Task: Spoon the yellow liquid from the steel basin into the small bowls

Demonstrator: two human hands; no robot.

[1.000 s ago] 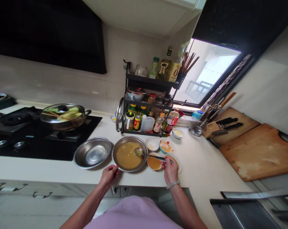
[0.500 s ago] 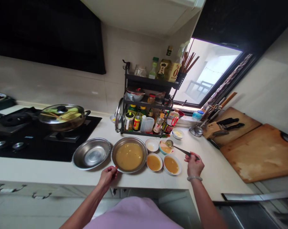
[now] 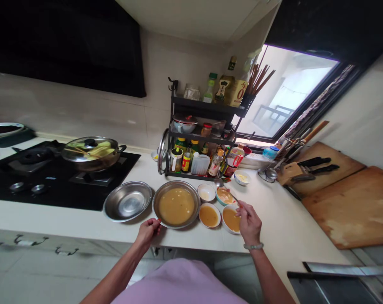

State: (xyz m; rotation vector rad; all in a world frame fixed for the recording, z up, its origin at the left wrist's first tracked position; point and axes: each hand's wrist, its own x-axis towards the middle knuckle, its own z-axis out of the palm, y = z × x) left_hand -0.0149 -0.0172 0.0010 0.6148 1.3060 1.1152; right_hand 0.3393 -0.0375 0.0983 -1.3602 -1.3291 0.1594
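My left hand [image 3: 149, 232] pinches the near-left rim of a metal basin [image 3: 155, 211] of yellow-brown liquid with pale bits in it. In my right hand [image 3: 251, 223] is a ladle [image 3: 219, 183], gripped by its handle. The ladle's head is above the far edge of a green-rimmed bowl [image 3: 225, 196] of orange-brown liquid. Two more bowls of similar liquid stand nearer me, a small bowl [image 3: 209, 216] and a white bowl [image 3: 230, 219] partly covered by my right hand. Another small white bowl [image 3: 206, 193] holds a little pale stuff.
A bare metal basin [image 3: 128, 201] lies left of the filled one. On the stove [image 3: 56, 192] stands a lidded pan [image 3: 90, 156]. Behind the bowls rises a black rack [image 3: 204, 138] of bottles. Knives [image 3: 314, 161] and cutting boards [image 3: 345, 207] are at right.
My right hand has moved left and inward, carrying the ladle's head from over the green-rimmed bowl toward its far left edge. My left hand stays on the basin rim. The view has shifted slightly.
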